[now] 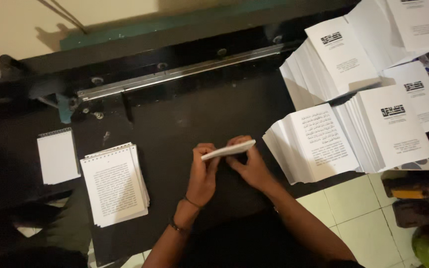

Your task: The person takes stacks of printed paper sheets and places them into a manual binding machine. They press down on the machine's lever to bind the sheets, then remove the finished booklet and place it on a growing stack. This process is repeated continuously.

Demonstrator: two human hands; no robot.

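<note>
Both hands are pinching a thin white booklet of stacked paper sheets (228, 149) at centre frame, the left hand (203, 171) gripping its lower-left end and the right hand (250, 166) its right side, held edge-up just above the black work surface (189, 119). Risk here, I'd say: the sheets could slip out of line if either grip loosens. It looks slim, white and flat. The punched white printed stack (115, 182) sits lower left, and fanned printed white piles (319, 144) sit right.
</note>
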